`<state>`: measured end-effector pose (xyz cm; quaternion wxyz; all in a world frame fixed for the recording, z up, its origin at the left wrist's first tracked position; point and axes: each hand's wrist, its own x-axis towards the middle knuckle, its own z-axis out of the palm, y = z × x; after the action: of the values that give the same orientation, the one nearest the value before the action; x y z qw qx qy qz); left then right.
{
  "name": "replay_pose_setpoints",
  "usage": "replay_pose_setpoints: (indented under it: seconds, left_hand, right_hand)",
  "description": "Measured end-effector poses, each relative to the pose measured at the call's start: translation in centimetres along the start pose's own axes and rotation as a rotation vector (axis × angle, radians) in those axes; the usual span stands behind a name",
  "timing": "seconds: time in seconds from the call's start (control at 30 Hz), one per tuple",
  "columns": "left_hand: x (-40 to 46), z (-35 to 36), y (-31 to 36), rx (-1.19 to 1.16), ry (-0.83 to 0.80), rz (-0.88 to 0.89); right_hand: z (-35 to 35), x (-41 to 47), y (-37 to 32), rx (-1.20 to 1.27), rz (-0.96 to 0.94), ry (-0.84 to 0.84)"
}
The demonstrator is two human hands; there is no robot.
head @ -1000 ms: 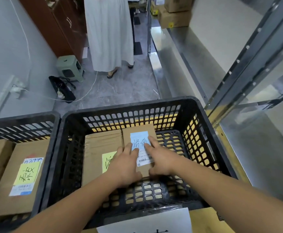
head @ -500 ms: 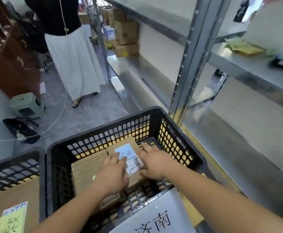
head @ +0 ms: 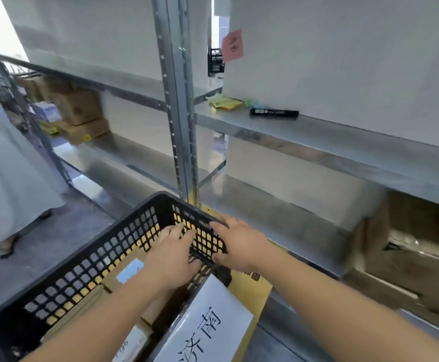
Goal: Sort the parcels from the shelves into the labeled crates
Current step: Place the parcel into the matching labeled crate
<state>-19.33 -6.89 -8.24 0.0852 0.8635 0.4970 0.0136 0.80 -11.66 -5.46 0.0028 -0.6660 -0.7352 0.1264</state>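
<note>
- My left hand (head: pixel 172 259) hangs over the inside of the black crate (head: pixel 87 267), fingers spread and relaxed, gripping nothing; its fingertips reach toward the crate's right-hand wall.
- My right hand (head: pixel 239 241) is at that same wall's rim, palm down with the fingers extended. The frame is blurred, so I cannot tell whether the fingers press on the rim or only float above it.
- The parcel (head: pixel 127 273) I am sorting lies flat inside the crate, a brown cardboard box with a pale blue label facing up. Its long axis runs from the near-left of the crate toward the far-right corner. My left wrist covers its near end.
- A second, wider brown parcel (head: pixel 82 312) lies flat just beside it on the left, running the same way.
- A white paper sign (head: pixel 208 325) with printed characters hangs on the crate's near side.
- The metal shelving (head: pixel 317 142) stands just beyond, bearing a black marker (head: pixel 274 112) and yellow sticky notes (head: pixel 226 102).
- A person in a long white skirt (head: pixel 9 173) stands at far left.
</note>
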Motion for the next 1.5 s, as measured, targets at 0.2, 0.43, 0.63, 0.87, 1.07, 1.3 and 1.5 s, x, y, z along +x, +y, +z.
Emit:
replay_pose_setpoints:
  seconds: [0.2, 0.43, 0.63, 0.87, 1.07, 1.3, 1.5]
  left_hand:
    - [3.3, -1.0, 7.1, 0.047, 0.039, 0.221]
    - [6.3, -0.1, 17.6, 0.024, -0.040, 0.392]
    - [8.8, 0.6, 27.9, 0.033, -0.067, 0.504]
    - [10.1, 1.9, 38.1, -0.066, -0.097, 0.586]
    - [10.9, 2.6, 42.7, -0.123, -0.120, 0.541]
    - [12.1, 2.8, 44.8, -0.348, -0.186, 0.591]
    - [13.1, 2.6, 44.1, -0.300, -0.134, 0.641]
  right_hand:
    - [-0.9, -4.6, 5.7, 0.013, 0.188, 0.021]
    - [-2.1, -10.9, 13.7, 0.022, 0.389, 0.070]
    - [-4.2, -17.1, 21.1, 0.010, 0.516, 0.156]
    - [-5.7, -21.6, 26.5, 0.087, 0.567, 0.314]
    - [-5.4, -24.1, 30.5, 0.126, 0.702, 0.295]
    - [-5.3, -24.7, 31.7, 0.194, 0.738, 0.247]
    - [-5.6, -24.5, 31.5, 0.279, 0.751, 0.263]
